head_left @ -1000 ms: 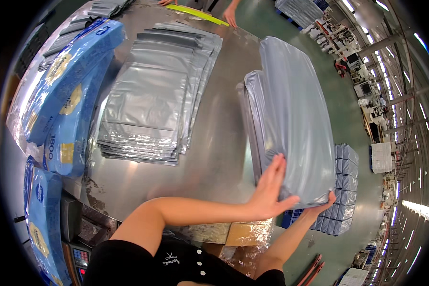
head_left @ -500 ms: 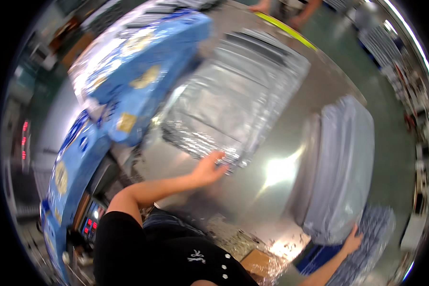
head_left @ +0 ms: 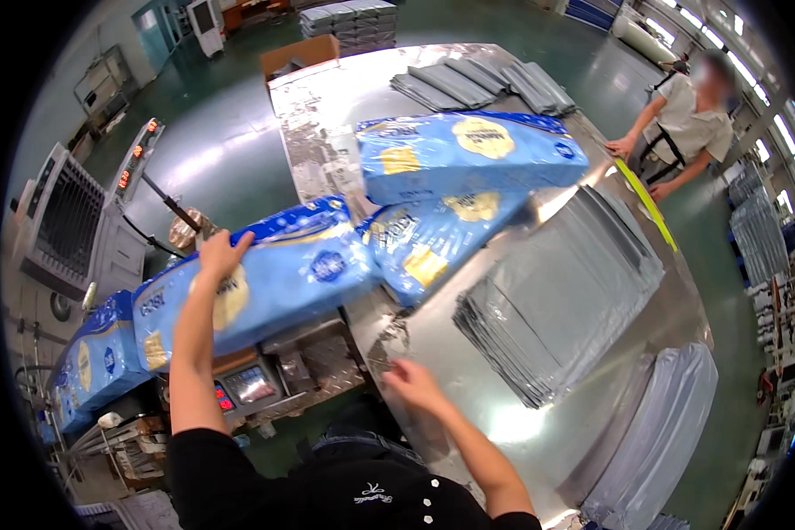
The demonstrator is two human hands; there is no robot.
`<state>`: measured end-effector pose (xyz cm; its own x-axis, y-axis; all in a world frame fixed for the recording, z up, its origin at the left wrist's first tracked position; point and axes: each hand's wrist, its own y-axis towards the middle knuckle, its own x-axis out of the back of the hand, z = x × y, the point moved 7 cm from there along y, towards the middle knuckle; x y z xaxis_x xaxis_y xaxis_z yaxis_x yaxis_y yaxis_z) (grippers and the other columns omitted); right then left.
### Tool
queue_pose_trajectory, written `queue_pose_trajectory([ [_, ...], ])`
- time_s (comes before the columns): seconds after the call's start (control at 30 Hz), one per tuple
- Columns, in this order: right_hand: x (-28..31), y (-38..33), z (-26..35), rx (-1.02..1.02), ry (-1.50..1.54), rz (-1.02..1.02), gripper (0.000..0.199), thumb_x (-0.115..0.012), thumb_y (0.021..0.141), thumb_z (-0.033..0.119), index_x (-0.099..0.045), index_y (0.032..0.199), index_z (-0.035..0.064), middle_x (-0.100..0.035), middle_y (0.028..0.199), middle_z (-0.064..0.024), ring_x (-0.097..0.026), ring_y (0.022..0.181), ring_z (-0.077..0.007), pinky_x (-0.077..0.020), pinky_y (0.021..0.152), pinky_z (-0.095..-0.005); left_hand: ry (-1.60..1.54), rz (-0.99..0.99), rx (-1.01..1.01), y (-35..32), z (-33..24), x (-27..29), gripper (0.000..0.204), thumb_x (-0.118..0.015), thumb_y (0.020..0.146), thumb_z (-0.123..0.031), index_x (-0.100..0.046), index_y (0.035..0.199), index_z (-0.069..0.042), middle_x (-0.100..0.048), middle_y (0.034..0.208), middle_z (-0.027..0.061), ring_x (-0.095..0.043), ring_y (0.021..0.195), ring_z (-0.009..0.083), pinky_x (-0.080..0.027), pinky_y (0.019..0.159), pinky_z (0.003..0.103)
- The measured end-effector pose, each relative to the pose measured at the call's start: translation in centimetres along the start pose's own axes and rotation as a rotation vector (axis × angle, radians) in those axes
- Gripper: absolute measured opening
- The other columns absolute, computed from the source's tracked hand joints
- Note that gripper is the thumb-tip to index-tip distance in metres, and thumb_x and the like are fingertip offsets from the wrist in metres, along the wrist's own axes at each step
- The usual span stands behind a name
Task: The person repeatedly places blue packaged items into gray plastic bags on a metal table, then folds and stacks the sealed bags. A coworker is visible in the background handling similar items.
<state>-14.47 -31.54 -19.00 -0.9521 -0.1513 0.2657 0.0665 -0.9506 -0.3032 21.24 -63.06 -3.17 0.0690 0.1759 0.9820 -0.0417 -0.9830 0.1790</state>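
Observation:
At the left of the table, my left hand (head_left: 223, 256) lies over the upper edge of a long blue plastic-wrapped pack (head_left: 278, 269), gripping it. The fingertips behind that edge are partly hidden. This pack rests tilted above a small scale with a red display (head_left: 247, 385). My right hand (head_left: 415, 387) hovers over the near edge of the metal table (head_left: 450, 420), fingers loosely curled and apart, holding nothing. To its right lies a flat stack of grey plastic bags (head_left: 552, 296). Two more blue packs, an upper one (head_left: 539, 150) leaning on a lower one (head_left: 481, 231), lie beyond my hands.
Further blue packs (head_left: 106, 349) line up at the far left. A grey bundle in clear plastic (head_left: 658, 433) lies at the table's right. Folded grey bags (head_left: 450, 84) and an open cardboard box (head_left: 299, 55) are at the far end. Another person (head_left: 689, 124) stands at the far right edge.
The view has swung left. My left hand has gone from the grey bag stack to the blue pack. My right hand has left the bundle at the right and come to the table's near edge.

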Motion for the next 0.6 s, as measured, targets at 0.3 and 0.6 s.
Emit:
queue_pose_trajectory([
  [0.3, -12.9, 6.0, 11.6, 0.294, 0.317, -0.112, 0.074, -0.08, 0.072, 0.035, -0.047, 0.128, -0.0017, -0.048, 0.129, -0.0193, -0.049, 0.116, -0.0299, -0.0386, 0.099, -0.0406, -0.414, -0.376, -0.202, -9.6, -6.7, 13.2, 0.041, -0.07, 0.083, -0.028, -0.044, 0.062, -0.004, -0.046, 0.058, 0.0106, -0.043, 0.056, 0.0285, -0.033, 0.054, 0.039],
  [0.6, 11.4, -14.2, 19.8, 0.46, 0.463, -0.762, 0.072, -0.087, 0.059, 0.006, -0.052, 0.122, 0.0003, -0.06, 0.11, -0.0102, -0.058, 0.102, -0.0227, -0.0483, 0.088, -0.0378, -1.256, -0.45, -0.472, -14.3, -20.7, 26.3, 0.032, -0.055, 0.095, -0.008, -0.041, 0.067, -0.001, -0.035, 0.059, 0.0037, -0.032, 0.054, 0.0098, -0.026, 0.048, 0.028],
])
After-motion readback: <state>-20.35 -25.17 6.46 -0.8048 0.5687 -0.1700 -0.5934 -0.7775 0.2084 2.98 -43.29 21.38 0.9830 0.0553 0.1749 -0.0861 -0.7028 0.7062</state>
